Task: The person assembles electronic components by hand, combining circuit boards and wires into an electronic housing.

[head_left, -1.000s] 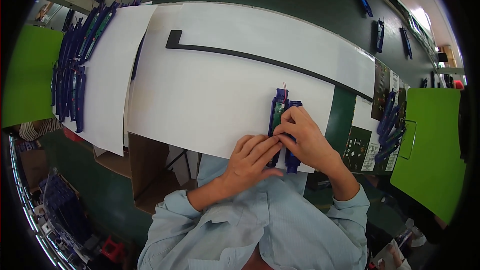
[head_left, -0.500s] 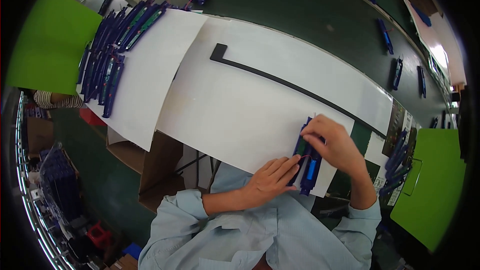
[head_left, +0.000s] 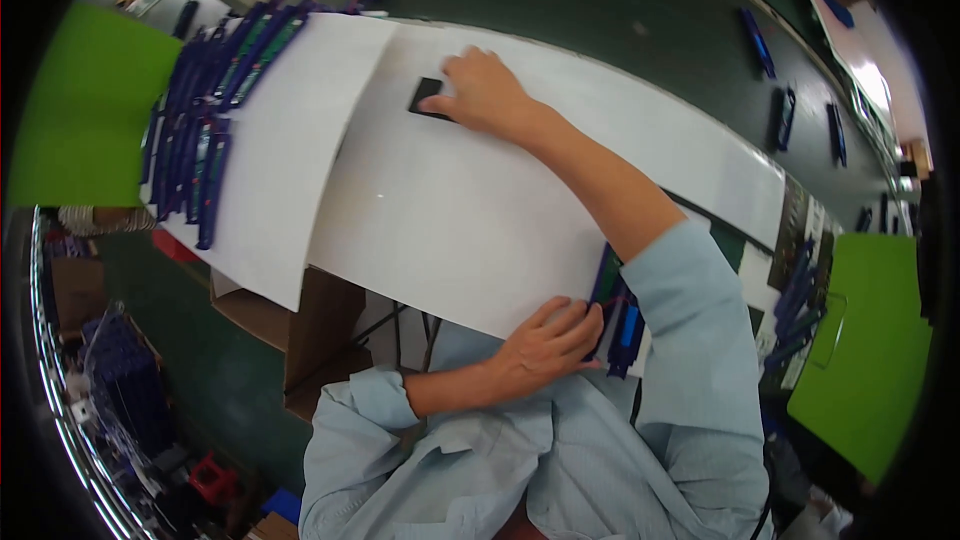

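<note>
My left hand (head_left: 548, 345) grips the left edge of a long blue plastic casing (head_left: 607, 285), its fingers curled over it. A green circuit board shows inside the casing, and beside it is a blue part with a bright blue cylinder (head_left: 629, 325). A thin red wire runs between them. My right hand (head_left: 483, 90) is stretched far across the white board (head_left: 400, 230). Its thumb lies over the short end of a black L-shaped bar (head_left: 427, 97), with the fingers apart from the thumb. My right forearm hides most of the bar and the sleeve covers part of the casing.
Several blue casings with green boards (head_left: 205, 130) lie piled on a white sheet (head_left: 290, 160) at the left. Other casings (head_left: 795, 290) lie at the right, beside a green panel (head_left: 850, 360). A cardboard box (head_left: 320, 330) stands below the front edge. More casings lie on the dark green surface (head_left: 600, 15) beyond.
My right hand has left the casing and reached far left to the short end of the black bar. My left hand stays at the casing, its fingers more curled. The view has shifted slightly.
</note>
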Available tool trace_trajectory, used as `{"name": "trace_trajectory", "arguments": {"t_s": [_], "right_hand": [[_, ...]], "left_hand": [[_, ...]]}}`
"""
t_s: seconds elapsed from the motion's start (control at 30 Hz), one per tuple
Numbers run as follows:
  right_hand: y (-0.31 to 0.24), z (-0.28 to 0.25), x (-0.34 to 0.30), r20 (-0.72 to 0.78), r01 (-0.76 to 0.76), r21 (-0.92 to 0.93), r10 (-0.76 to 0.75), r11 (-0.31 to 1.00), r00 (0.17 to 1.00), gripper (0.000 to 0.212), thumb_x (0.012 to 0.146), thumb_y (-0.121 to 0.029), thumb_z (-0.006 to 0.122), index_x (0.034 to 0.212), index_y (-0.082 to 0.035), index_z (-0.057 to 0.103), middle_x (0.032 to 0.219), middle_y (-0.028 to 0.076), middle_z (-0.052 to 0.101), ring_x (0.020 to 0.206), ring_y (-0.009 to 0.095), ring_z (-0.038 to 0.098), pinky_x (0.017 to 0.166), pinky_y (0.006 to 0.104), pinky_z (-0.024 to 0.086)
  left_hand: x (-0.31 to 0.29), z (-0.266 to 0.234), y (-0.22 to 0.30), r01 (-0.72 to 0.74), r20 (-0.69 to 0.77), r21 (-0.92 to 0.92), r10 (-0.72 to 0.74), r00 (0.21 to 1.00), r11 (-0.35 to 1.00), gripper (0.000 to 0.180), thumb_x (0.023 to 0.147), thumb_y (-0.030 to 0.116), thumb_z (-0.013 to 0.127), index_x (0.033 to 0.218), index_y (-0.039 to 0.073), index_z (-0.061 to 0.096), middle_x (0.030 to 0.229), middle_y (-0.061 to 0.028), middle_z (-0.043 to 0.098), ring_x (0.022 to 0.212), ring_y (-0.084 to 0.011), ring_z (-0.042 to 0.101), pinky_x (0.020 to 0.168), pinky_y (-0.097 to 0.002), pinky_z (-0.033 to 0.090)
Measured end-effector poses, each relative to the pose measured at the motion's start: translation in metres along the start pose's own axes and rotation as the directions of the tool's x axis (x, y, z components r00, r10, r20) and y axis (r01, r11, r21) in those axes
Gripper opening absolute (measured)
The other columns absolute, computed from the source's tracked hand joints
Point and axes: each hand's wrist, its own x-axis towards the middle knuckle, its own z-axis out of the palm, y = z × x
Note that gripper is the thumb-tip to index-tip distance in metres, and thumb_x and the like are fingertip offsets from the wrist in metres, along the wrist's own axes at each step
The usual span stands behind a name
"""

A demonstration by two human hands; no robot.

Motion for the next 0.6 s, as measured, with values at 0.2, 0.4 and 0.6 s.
{"name": "trace_trajectory", "arguments": {"t_s": [0.2, 0.4, 0.6], "right_hand": [[-0.028, -0.001, 0.01, 0.055, -0.053, -0.013, 0.053, 0.999, 0.997, 0.043, 0.087, -0.031, 0.082, 0.108, 0.005, 0.071, 0.116, 0.024, 0.064, 0.111, 0.039, 0.059, 0.092, 0.0455, 0.055], [-0.031, 0.005, 0.001, 0.033, -0.074, -0.023, 0.075, 0.997, 0.997, 0.045, 0.088, -0.03, 0.083, 0.107, 0.008, 0.067, 0.112, 0.025, 0.062, 0.107, 0.038, 0.061, 0.09, 0.0446, 0.056], [-0.031, 0.008, 0.003, 0.044, -0.108, 0.0, 0.108, 0.994, 0.993, 0.043, 0.086, -0.024, 0.084, 0.106, 0.011, 0.067, 0.114, 0.027, 0.062, 0.109, 0.038, 0.06, 0.089, 0.0437, 0.056]], "left_hand": [[0.0, 0.0, -0.006, 0.032, 0.009, -0.099, -0.031, 0.999, 0.995, 0.056, 0.086, 0.036, 0.076, 0.123, -0.004, 0.065, 0.143, -0.0162, 0.056, 0.127, -0.03, 0.056, 0.114, -0.0465, 0.041], [-0.002, 0.003, -0.005, 0.051, -0.01, -0.168, -0.053, 0.999, 0.984, 0.055, 0.083, 0.032, 0.079, 0.123, -0.003, 0.065, 0.148, -0.0166, 0.055, 0.126, -0.0303, 0.057, 0.118, -0.0481, 0.039], [0.0, 0.003, -0.003, 0.072, -0.035, -0.217, -0.082, 0.996, 0.973, 0.055, 0.078, 0.029, 0.083, 0.121, -0.001, 0.066, 0.145, -0.0149, 0.057, 0.125, -0.0298, 0.058, 0.119, -0.0488, 0.039]]}}
